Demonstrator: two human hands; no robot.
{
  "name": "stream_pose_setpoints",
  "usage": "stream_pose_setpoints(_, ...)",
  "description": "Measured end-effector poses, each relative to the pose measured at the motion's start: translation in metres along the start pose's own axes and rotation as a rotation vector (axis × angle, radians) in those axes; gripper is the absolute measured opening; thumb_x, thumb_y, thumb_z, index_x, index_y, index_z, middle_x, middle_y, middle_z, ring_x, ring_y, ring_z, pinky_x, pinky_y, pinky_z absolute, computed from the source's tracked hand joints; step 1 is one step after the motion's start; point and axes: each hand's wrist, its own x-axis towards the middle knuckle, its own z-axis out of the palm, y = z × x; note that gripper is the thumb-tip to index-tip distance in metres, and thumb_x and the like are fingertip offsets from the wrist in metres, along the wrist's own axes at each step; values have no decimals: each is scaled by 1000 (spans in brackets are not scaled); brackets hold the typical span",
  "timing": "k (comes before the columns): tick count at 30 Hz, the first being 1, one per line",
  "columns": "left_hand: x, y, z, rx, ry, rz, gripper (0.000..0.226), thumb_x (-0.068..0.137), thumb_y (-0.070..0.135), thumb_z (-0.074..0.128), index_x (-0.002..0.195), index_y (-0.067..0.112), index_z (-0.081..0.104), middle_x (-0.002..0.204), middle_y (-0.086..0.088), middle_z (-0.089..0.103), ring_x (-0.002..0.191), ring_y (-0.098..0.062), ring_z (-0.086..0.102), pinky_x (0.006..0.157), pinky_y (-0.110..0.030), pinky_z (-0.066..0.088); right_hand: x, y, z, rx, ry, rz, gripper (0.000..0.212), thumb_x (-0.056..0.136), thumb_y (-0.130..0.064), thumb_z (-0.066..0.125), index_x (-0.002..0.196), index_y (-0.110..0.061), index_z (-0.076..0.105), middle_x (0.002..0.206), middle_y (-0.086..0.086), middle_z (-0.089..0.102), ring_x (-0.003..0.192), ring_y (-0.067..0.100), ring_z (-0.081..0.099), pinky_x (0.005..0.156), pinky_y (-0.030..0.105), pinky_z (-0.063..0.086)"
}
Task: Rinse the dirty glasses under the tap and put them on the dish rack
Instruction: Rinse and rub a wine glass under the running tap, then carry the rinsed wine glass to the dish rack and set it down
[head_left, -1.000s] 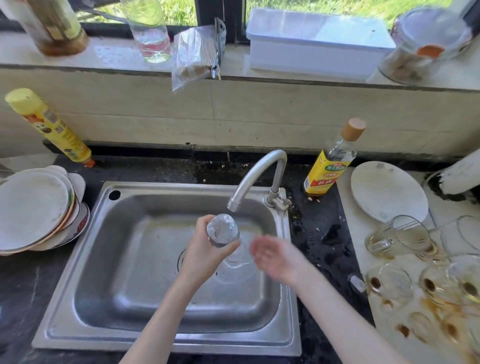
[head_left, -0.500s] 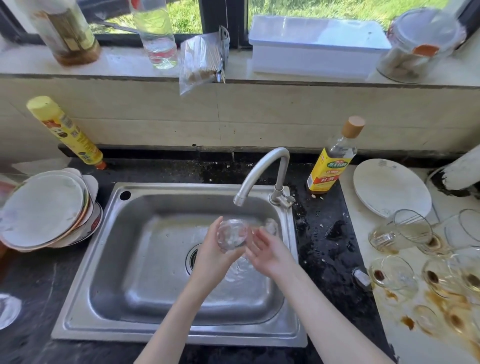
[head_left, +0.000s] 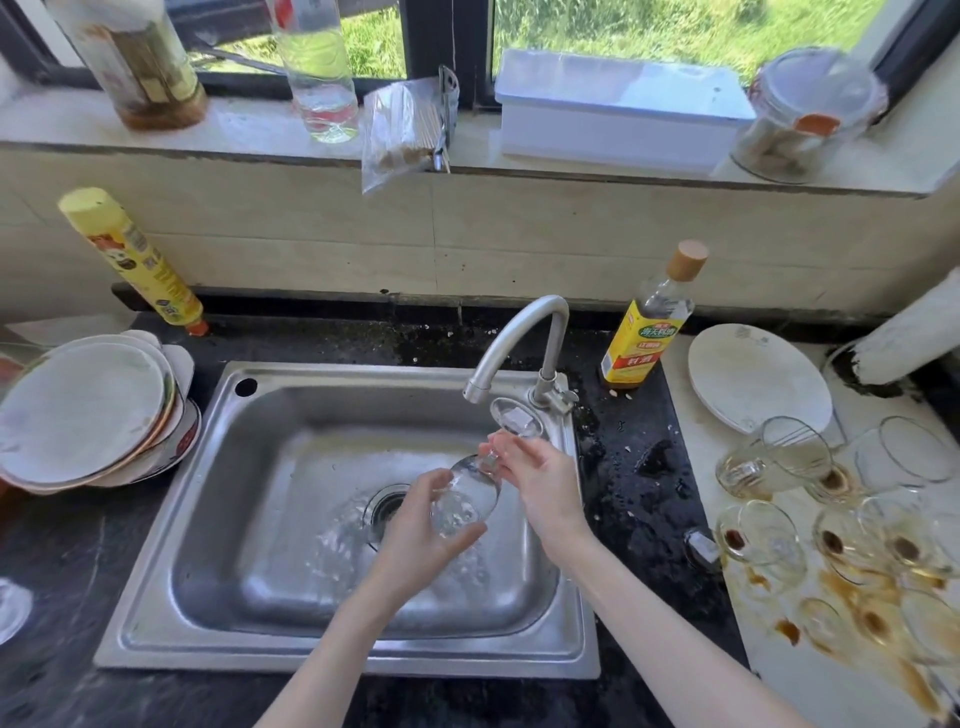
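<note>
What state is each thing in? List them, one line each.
wine glass: tilted, foot up under the spout, wet
left hand: grips the bowl
right hand: pinches the stem
tap: running
dirty glasses: stained, unwashed, on the right counter
plates: stacked

Place: a home kitchen.
Centre: steel sink (head_left: 218, 519) and tap (head_left: 511, 338) stood in a dark counter.
Left: stacked plates (head_left: 83, 410).
Top: window sill held jars.

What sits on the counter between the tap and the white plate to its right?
In the head view, a yellow-labelled bottle with a cork-coloured cap stands upright on the dark counter between the tap and the white plate.
</note>
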Motion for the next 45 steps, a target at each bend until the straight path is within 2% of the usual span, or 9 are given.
stream_pose_setpoints(4,-2,-1,1,178,84,102,79,60,70,55,122,21,50,126,7,47,118,-14,45,102,-40,36,-8,3,-2,-203,-43,-99,6,87,-28,65,84,-31,68,89,-4,74,91,15,68,86,30,52)
stream_pose_setpoints(10,-10,0,6,363,23,181,79,60,77,42,119,25,51,139,-1,38,131,-20,32,108,-46,27,-26,-1,-14,-382,32,-67,21,92,-27,58,87,-12,72,82,2,71,84,15,66,81,30,51)
stream_pose_setpoints(15,-14,10,-8,733,-150,333,101,60,89,6,140,32,28,150,5,22,143,-21,4,116,-45,5,-55,-8,-27,-367,88,-99,24,89,-27,62,97,-8,74,82,-7,71,79,1,63,75,11,47)
stream_pose_setpoints(18,-22,13,-19,809,-202,479,110,57,88,-15,145,32,19,153,4,18,144,-22,-3,115,-43,-1,-81,-11,-37,-363,210,-125,28,89,-26,63,93,0,74,87,10,74,83,15,68,78,27,52)
stream_pose_setpoints(21,-31,18,-24,852,-289,605,110,57,84,-23,146,33,15,155,5,13,144,-21,-7,116,-42,-3,-121,-13,-44,-294,347,-152,20,89,-20,62,96,-5,74,83,7,73,70,-3,64,66,11,48)
stream_pose_setpoints(27,-82,32,-24,855,-447,952,94,74,79,-11,142,30,32,150,2,30,143,-27,12,114,-44,5,-237,15,-44,-223,684,-148,13,89,-21,62,91,-15,73,83,1,72,73,-6,66,71,10,48)
stream_pose_setpoints(34,-168,31,-1,799,-619,1146,87,77,78,-10,142,36,29,151,8,27,143,-25,15,115,-36,3,-366,43,-46,-269,979,-133,12,87,-16,64,94,-14,75,81,-4,72,80,1,67,71,7,45)
stream_pose_setpoints(39,-234,45,36,811,-748,1306,82,71,79,-11,144,45,6,154,18,0,139,-9,-19,108,-31,-19,-459,68,-53,-178,1172,-129,13,88,-18,63,94,-17,75,83,-12,72,81,-3,65,77,10,47)
stream_pose_setpoints(45,-341,56,93,789,-863,1531,72,79,75,4,144,44,6,151,17,-1,137,-8,-20,108,-33,-19,-592,103,-61,-134,1353,-95,16,89,-26,61,92,-18,75,85,-15,71,82,-11,62,76,9,44)
